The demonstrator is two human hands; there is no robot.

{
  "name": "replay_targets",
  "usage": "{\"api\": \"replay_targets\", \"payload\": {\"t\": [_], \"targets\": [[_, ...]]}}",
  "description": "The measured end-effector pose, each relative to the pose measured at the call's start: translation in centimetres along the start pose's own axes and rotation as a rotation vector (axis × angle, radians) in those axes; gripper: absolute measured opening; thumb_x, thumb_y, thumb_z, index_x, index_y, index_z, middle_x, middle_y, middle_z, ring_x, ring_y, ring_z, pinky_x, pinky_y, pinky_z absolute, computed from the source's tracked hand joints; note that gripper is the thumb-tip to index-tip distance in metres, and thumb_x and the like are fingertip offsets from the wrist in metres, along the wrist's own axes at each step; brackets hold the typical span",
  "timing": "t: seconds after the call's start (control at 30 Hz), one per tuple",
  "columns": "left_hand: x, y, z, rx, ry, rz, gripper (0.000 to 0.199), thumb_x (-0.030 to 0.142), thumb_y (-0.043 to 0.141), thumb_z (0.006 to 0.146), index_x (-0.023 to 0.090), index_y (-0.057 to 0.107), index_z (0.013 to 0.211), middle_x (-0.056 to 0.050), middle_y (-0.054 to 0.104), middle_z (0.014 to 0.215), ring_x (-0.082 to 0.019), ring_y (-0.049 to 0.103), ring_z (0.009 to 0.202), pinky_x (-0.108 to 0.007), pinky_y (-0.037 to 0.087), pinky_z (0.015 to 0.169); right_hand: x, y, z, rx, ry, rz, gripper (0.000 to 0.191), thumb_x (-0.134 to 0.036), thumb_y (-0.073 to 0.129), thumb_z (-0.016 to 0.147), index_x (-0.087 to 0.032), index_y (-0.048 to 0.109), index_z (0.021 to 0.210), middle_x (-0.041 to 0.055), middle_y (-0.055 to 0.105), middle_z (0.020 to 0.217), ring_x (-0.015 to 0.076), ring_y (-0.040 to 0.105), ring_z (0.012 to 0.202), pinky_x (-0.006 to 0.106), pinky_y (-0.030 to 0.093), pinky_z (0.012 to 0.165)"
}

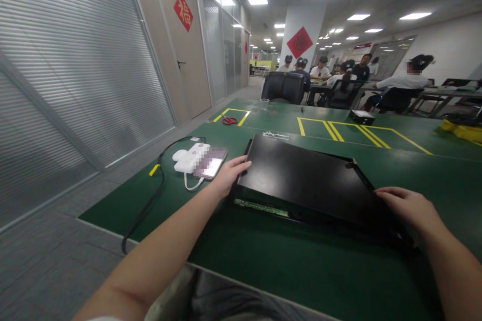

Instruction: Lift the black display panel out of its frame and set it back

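Note:
A dark, flat screen panel (pixel 301 175) lies tilted over a black frame (pixel 399 225) on the green table. Its near edge is raised, and a strip of green circuit board (pixel 261 207) shows below it. My left hand (pixel 230 173) grips the panel's left edge, thumb and fingers closed on it. At the right edge, my right hand (pixel 410 208) pinches the panel between thumb and fingers. Left of the panel, a phone (pixel 215 164) is joined by a white cable to a white device (pixel 188 158).
Red-handled scissors (pixel 229 121), a clear cup (pixel 264 104) and metal calipers (pixel 275 135) lie beyond the panel. A black box (pixel 362 117) stands farther right. A black cable (pixel 162 180) runs over the table's left edge. Several people sit at tables behind.

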State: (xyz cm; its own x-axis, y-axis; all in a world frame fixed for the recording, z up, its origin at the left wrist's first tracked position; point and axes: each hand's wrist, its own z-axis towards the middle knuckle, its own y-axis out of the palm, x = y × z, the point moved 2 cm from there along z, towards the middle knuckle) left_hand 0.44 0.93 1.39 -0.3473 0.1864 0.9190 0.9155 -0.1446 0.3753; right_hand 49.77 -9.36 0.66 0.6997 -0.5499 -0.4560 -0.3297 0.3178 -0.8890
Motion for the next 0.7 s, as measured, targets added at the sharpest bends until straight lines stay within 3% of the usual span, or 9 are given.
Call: {"api": "replay_targets", "payload": {"t": [0.2,0.7], "targets": [[0.1,0.1,-0.1,-0.067,0.04,0.013,0.06,0.02,0.095,0.058,0.016,0.08,0.116,-0.012,0.079,0.118,-0.028,0.074,0.107,-0.036,0.057,0.093,0.1,0.1,0.0,-0.004,-0.016,-0.001,0.04,-0.057,0.058,0.067,-0.029,0.082,0.084,0.0085,0.079,0.091,0.0334,0.07,0.09,0.042,0.051,0.075],[-0.1,0.0,0.0,-0.037,0.065,0.031,0.058,0.018,0.095,0.054,0.016,0.081,0.11,-0.013,0.078,0.124,-0.031,0.071,0.116,-0.04,0.054,0.102,-1.1,-0.5,-0.8,-0.033,0.036,0.008,0.04,-0.056,0.059,0.065,-0.029,0.081,0.083,0.0089,0.078,0.095,0.034,0.069,0.093,0.042,0.051,0.077]]}}
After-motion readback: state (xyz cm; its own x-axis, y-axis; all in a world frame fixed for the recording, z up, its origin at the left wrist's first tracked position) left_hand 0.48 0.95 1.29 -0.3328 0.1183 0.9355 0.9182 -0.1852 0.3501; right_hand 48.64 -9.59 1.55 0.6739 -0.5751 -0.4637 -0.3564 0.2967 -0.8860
